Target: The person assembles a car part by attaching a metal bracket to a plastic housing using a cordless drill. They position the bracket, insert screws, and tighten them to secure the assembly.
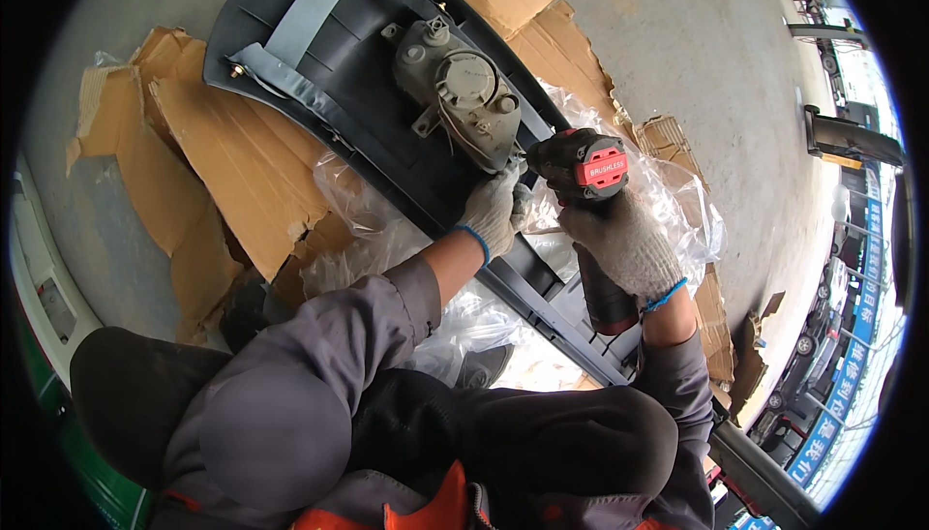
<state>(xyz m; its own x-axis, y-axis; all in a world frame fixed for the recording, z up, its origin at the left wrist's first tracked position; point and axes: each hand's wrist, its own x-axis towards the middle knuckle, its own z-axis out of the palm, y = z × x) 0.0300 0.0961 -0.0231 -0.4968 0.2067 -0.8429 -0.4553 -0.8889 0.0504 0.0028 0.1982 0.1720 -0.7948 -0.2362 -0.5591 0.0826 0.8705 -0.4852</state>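
A dusty grey headlight [460, 94], its back and round cap facing up, lies inside a large black bumper [387, 133]. My left hand [494, 212], in a pale knitted glove with a blue cuff, is closed at the lower end of the headlight. Part of its fingers is hidden there. In my right hand [624, 240], gloved the same way, is a cordless power driver [602, 172] with a red and black body. Its fingers wrap the handle, and the battery end shows below them. The driver's nose points left at the headlight's lower corner, close to my left fingertips.
Torn cardboard [223, 162] and crumpled clear plastic film [377, 230] lie under and around the bumper on the concrete floor [697, 56]. My bent knees [581, 438] are close below the work. Lift arms [852, 133] and a blue banner [842, 375] are at the right.
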